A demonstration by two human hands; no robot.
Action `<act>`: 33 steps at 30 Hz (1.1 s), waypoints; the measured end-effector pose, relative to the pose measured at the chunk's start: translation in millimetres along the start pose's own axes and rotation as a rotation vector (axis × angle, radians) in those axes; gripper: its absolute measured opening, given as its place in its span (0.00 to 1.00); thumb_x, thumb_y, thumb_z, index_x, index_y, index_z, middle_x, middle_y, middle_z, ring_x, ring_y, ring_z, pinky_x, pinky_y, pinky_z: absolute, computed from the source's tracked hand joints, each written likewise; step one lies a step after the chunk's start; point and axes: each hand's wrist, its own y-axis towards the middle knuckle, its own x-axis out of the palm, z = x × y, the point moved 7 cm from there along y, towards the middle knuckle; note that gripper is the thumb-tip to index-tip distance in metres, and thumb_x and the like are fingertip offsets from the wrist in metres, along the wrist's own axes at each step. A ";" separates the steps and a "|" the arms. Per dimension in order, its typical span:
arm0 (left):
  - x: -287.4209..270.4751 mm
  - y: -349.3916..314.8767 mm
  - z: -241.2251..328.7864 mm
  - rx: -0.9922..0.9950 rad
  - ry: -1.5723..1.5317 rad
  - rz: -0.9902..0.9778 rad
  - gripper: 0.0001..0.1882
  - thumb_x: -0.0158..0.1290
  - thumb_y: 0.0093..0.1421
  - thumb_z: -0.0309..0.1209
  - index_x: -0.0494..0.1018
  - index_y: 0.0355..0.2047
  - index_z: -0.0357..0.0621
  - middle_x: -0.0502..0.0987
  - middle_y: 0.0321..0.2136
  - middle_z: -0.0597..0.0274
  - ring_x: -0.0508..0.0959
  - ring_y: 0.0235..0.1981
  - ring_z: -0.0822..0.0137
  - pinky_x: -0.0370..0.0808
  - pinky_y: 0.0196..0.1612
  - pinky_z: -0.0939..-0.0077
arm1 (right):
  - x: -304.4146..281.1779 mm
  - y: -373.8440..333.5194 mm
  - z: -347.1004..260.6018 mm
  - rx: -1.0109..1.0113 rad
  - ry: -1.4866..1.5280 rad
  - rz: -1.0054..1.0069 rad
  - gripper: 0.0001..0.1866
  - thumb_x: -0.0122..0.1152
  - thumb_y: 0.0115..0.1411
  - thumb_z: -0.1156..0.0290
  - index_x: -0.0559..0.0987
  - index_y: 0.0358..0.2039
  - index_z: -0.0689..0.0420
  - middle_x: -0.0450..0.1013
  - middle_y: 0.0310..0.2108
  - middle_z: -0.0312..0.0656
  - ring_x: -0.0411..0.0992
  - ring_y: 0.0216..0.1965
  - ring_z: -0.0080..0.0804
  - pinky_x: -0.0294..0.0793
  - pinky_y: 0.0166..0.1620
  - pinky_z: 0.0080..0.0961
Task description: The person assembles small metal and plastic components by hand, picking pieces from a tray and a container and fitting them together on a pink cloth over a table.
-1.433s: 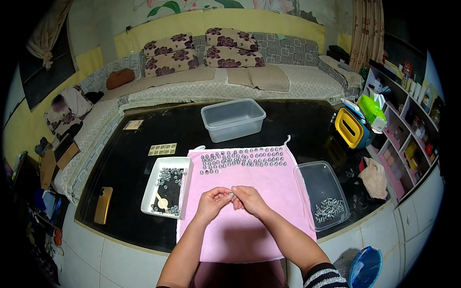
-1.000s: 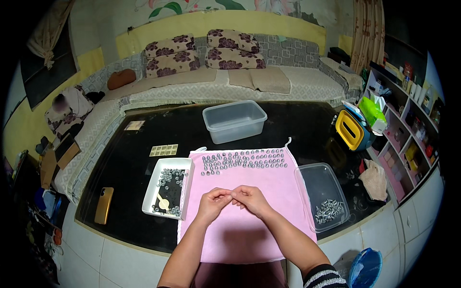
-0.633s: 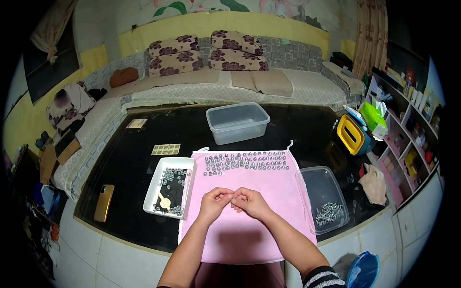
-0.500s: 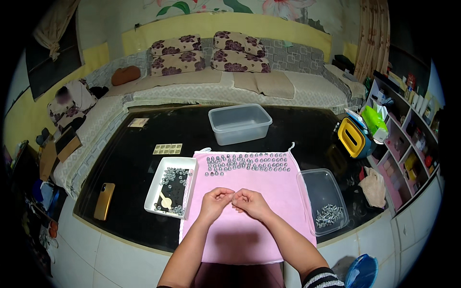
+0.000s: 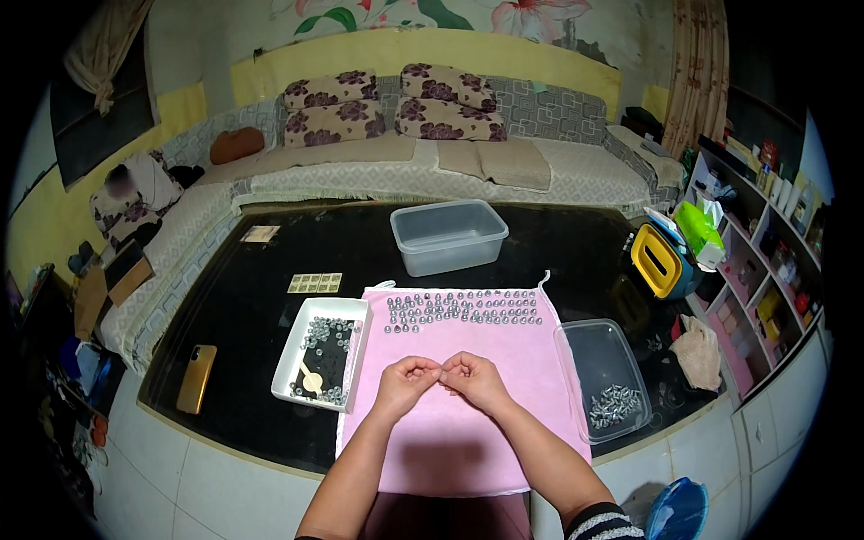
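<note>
My left hand [image 5: 407, 384] and my right hand [image 5: 474, 382] meet fingertip to fingertip above the middle of a pink cloth [image 5: 432, 454]. Both are closed in a pinch; whatever sits between the fingers is too small or hidden to make out. Beyond them, rows of small silver domed metal pieces [image 5: 463, 308] stand on the cloth, with a short row at the near left. To the left, a white box [image 5: 281, 371] holds loose nut-like metal pieces [image 5: 326, 331] and a cream spoon-shaped tool [image 5: 310, 380]. On the right, a clear plastic tray [image 5: 605, 346] contains a pile of small silver screws [image 5: 616, 405].
An empty clear tub [image 5: 450, 247] stands at the far side of the black table [image 5: 243, 315]. A gold phone [image 5: 196, 380] lies at left, a sticker sheet [image 5: 315, 283] beyond the box. A yellow-and-blue tissue box [image 5: 661, 261] and a beige cloth [image 5: 696, 353] sit at right.
The fingertips of both hands have closed in slightly against each other. Everything on the table stays in place.
</note>
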 end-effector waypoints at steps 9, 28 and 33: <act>-10.7 1.4 -4.4 0.036 -0.021 0.121 0.04 0.56 0.50 0.26 0.73 0.25 0.40 0.72 0.18 0.71 0.67 0.20 0.84 0.64 0.24 0.90 | -8.7 3.3 4.8 -0.007 0.219 0.063 0.04 0.54 0.54 0.74 0.70 0.29 0.60 0.70 0.21 0.37 0.68 0.21 0.18 0.70 0.25 0.14; -22.0 3.8 -1.4 0.050 -0.110 0.235 0.03 0.54 0.52 0.23 0.71 0.26 0.37 0.73 0.20 0.65 0.70 0.20 0.80 0.68 0.25 0.89 | -18.2 8.2 -6.4 -0.202 -0.148 0.228 0.02 0.59 0.49 0.76 0.75 0.24 0.60 0.70 0.20 0.30 0.63 0.21 0.12 0.63 0.26 0.11; -36.6 5.5 -7.3 0.073 -0.238 0.354 0.05 0.55 0.51 0.26 0.72 0.26 0.38 0.72 0.18 0.68 0.69 0.19 0.80 0.68 0.23 0.89 | -20.1 48.8 -21.3 -0.265 -0.202 0.245 0.03 0.59 0.48 0.76 0.76 0.25 0.62 0.71 0.20 0.32 0.65 0.23 0.14 0.65 0.27 0.12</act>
